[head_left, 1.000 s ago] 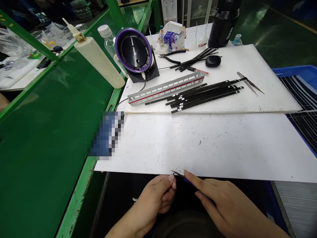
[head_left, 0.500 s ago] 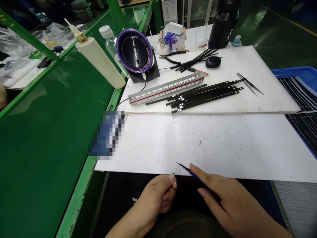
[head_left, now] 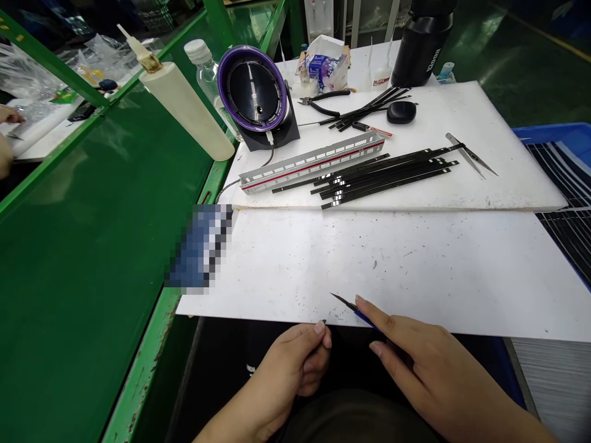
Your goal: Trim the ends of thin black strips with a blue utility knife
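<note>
My right hand point(head_left: 425, 369) grips dark pointed tweezers point(head_left: 347, 304) with a blue handle, the tip resting over the near edge of the white board point(head_left: 392, 271). My left hand point(head_left: 290, 369) is closed in a pinch just below that edge, holding a tiny dark piece that I cannot make out. A bundle of thin black strips point(head_left: 378, 175) lies on the raised white slab point(head_left: 462, 117) farther back, beside a long grey slotted rail point(head_left: 314, 163) with a red stripe.
A purple-rimmed round device point(head_left: 252, 92), a white tube point(head_left: 184, 107), a clear bottle point(head_left: 203, 67), pliers point(head_left: 321, 101), a black flask point(head_left: 425, 40) and silver tweezers point(head_left: 471, 155) stand at the back. A green frame point(head_left: 152, 344) runs left; a blue bin point(head_left: 558, 160) sits right. Another person's hand point(head_left: 7, 135) shows far left.
My right hand has drawn the tweezers away from my left fingertips, up and to the right onto the board's edge. My left hand stays pinched in place.
</note>
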The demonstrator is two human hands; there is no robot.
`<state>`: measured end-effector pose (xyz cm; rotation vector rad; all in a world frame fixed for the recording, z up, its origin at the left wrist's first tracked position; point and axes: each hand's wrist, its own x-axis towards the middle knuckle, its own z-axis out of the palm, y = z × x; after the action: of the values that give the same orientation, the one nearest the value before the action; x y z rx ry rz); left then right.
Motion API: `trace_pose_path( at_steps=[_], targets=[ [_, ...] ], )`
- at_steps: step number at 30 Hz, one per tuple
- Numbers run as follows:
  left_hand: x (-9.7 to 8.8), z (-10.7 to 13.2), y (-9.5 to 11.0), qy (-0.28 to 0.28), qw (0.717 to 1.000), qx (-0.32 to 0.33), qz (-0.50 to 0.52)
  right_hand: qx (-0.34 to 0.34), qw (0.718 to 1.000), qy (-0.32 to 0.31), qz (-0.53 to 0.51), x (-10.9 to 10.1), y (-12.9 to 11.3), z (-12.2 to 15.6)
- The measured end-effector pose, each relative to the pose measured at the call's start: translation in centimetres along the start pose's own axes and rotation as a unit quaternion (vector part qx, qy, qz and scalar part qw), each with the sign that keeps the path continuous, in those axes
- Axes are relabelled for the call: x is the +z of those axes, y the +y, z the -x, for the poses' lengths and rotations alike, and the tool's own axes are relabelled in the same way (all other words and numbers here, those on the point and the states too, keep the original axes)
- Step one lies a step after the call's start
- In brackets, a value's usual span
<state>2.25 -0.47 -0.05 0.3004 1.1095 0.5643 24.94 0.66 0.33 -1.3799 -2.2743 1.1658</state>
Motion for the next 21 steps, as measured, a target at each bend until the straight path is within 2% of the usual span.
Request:
trace_pose_path(
  at_steps=[8,15,21],
  targets=[
    [0.0,-0.1,0.1,-0.003,1.0,-0.007,0.028,-0.038,0.996,0.002,0.079,0.2,-0.5,0.4],
    [-0.7,0.0,0.6,-0.036,0.998,-0.038,0.043,-0.062,0.98,-0.013,0.187,0.9,-0.3,1.6],
    [-0.2,0.2,-0.1,0.022,0.999,0.008,-0.028,-0.048,0.982,-0.016,0.183,1.0,-0.3,1.2]
  ],
)
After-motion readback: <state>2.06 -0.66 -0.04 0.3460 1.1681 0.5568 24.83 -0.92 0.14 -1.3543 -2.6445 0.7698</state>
